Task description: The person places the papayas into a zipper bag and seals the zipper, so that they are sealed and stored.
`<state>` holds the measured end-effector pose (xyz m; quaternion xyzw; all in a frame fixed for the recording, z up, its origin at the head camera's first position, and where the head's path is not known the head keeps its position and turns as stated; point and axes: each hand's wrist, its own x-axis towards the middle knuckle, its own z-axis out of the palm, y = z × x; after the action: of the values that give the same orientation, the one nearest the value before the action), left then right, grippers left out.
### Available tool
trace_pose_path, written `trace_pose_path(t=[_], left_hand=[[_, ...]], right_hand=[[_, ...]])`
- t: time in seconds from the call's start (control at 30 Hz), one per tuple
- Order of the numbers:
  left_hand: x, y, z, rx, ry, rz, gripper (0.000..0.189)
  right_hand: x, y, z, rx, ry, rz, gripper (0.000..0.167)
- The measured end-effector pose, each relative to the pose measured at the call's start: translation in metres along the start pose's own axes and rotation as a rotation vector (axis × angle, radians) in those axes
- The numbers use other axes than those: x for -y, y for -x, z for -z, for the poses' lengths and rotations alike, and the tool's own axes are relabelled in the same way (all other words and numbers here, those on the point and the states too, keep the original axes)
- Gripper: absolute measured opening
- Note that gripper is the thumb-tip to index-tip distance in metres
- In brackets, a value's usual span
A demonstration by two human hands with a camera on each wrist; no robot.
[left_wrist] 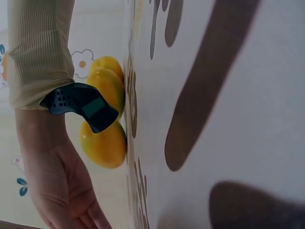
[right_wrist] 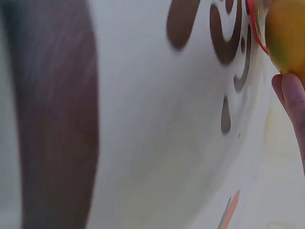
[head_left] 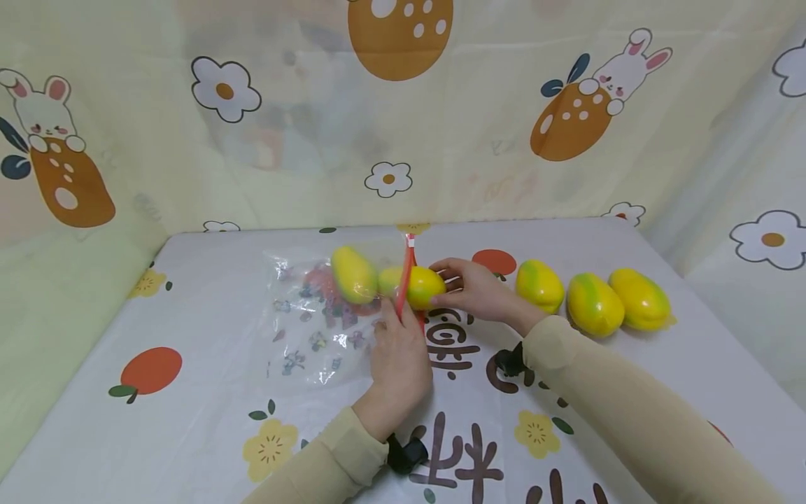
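A clear printed plastic bag (head_left: 315, 343) with a red strip (head_left: 405, 280) along its mouth lies on the table. One yellow mango (head_left: 354, 275) is inside it. My left hand (head_left: 401, 357) pinches the bag's mouth at the red strip. My right hand (head_left: 475, 290) holds a yellow mango (head_left: 426, 288) at the mouth, with fingers and thumb around its right end. Yellow also shows left of the strip; I cannot tell whether it is that same mango or another. In the right wrist view, fingertips (right_wrist: 293, 90) touch the held mango (right_wrist: 288, 38).
Three more mangoes stand to the right: one (head_left: 540, 287) near my right forearm, and a touching pair, the nearer (head_left: 595, 304) and the farther (head_left: 641, 299). A printed white cloth (head_left: 208, 434) covers the table. Patterned curtains (head_left: 302, 154) hang behind it and at the sides.
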<state>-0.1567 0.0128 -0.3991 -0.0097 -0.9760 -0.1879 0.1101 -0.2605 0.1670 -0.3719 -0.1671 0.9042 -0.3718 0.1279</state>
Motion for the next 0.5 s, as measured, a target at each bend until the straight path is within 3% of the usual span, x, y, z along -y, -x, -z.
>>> trace_pose_path(t=[0.2, 0.33, 0.5], left_hand=[[0.004, -0.001, 0.000, 0.003, -0.044, -0.110, 0.062], [0.005, -0.003, 0.004, 0.045, -0.034, -0.196, 0.064], [0.004, -0.001, 0.008, 0.116, 0.030, -0.204, 0.068]], right_hand=[[0.001, 0.005, -0.002, -0.047, 0.001, -0.030, 0.064], [-0.003, 0.012, 0.005, -0.099, 0.023, -0.030, 0.061], [-0.010, 0.018, 0.011, -0.100, 0.014, -0.041, 0.060]])
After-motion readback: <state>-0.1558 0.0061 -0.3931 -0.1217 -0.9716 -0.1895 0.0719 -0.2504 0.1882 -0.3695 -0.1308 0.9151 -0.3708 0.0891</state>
